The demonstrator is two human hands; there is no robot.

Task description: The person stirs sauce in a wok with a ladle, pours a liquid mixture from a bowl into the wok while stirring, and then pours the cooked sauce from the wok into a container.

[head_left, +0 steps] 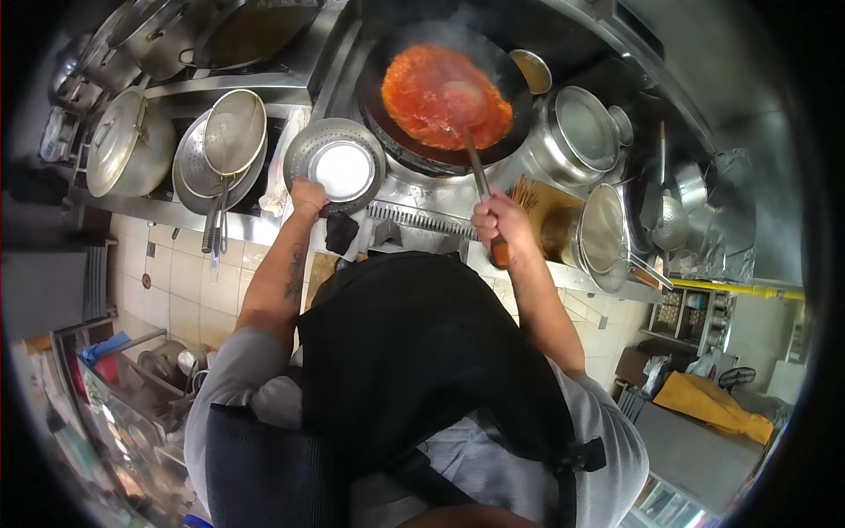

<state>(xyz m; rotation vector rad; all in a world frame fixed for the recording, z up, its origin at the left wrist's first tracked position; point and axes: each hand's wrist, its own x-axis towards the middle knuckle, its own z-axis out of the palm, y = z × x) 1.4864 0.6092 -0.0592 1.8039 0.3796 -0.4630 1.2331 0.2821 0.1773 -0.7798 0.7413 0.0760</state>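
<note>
A large dark wok (374,92) stands on the stove with steaming red sauce (422,88) in it. My right hand (500,220) is closed around the long handle of a ladle (476,165), whose bowl lies in the sauce. My left hand (309,195) is closed on the lower rim of a perforated metal colander (302,150), left of the wok. Inside the colander sits a round container (343,171) with a bright white surface. A black cloth (341,232) hangs just below the colander, near my left hand.
Two strainers (235,132) and a lidded pot (123,145) stand on the left. Right of the wok are a steel pot (585,132), a small bowl (531,72), a brush (523,193) and a strainer over a container (603,229). A skimmer (671,222) lies farther right.
</note>
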